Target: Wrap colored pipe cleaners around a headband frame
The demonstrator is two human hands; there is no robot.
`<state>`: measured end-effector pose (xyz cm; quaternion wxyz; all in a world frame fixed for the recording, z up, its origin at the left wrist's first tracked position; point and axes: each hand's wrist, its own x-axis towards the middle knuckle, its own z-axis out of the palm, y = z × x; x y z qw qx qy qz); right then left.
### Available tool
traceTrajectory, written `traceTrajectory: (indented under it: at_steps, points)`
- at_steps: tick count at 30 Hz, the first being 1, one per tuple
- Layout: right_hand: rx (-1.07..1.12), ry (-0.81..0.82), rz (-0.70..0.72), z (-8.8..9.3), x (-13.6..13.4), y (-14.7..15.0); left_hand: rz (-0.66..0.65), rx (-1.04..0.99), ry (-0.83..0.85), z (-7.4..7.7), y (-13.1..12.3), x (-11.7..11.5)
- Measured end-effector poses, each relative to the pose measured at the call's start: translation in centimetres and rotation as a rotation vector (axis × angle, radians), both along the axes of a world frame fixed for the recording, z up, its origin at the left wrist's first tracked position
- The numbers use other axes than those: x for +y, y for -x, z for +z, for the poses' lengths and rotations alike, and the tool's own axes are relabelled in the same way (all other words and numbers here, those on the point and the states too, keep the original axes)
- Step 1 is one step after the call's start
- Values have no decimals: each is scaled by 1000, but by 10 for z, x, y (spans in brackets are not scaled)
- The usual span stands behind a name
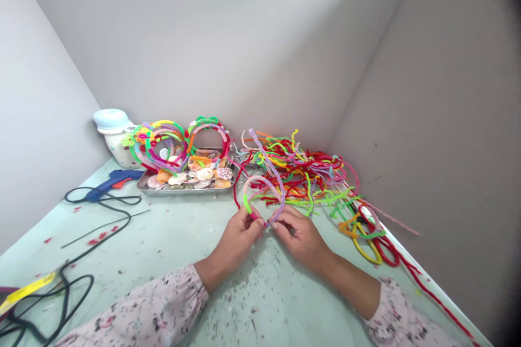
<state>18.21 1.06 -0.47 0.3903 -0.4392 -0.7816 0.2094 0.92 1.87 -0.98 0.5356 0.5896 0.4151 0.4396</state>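
Between my hands stands a hoop-shaped headband (260,179) wrapped in fuzzy pipe cleaner, with pale pink, green, magenta and lavender stretches. My left hand (240,238) pinches its magenta end, fingers closed. My right hand (301,236) is closed on the other end, where the wrap is lavender. From there a loose lavender pipe cleaner (266,157) rises past the hoop, its tip leaning up and left. The fingertips nearly meet at the bottom of the hoop. Just behind it lies a tangled heap of colored pipe cleaners (301,171).
A metal tray (195,191) of seashells (205,173) carries several wrapped headbands (209,126). Left of it are a white jar with a blue lid (116,138) and a blue glue gun (109,184) with a dark cord (122,222). Yellow-and-red scissors handles (368,249) lie right.
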Motion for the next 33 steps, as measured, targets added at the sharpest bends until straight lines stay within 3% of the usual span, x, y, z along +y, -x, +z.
traceTrajectory:
  at_steps: [8, 17, 33]
  points:
    - [19, 31, -12, 0, 0, 1, -13, 17, -33, -2, -1, 0]
    - [22, 19, -3, -1, 0, 2, -10, -62, 72, 1, -1, 4]
    - [29, 27, 17, -4, 1, 1, -23, 23, 4, -1, 0, 4]
